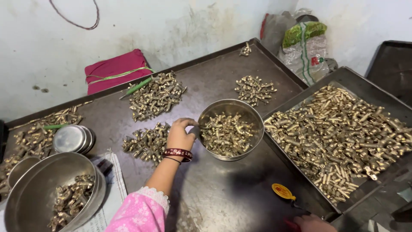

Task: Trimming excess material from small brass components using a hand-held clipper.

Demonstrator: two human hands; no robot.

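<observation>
My left hand (179,135), with dark red bangles on the wrist and a pink sleeve, grips the near-left rim of a round steel bowl (253,114) in the middle of a dark metal tray table (214,193). The bowl holds several small brass fittings (225,135). Only the knuckles of my right hand (312,223) show at the bottom edge, beside a yellow round tag (282,191) and something red (292,224). Whether that hand holds anything is hidden.
Heaps of brass fittings lie on the table (156,95), (146,141), (254,89). A large tray (356,81) at the right is full of them. Bottom left stand a big steel bowl (30,202) with fittings, stacked steel lids (71,138), and a paper sheet (115,180). A pink cloth bundle (116,68) and plastic bags (302,43) lie behind.
</observation>
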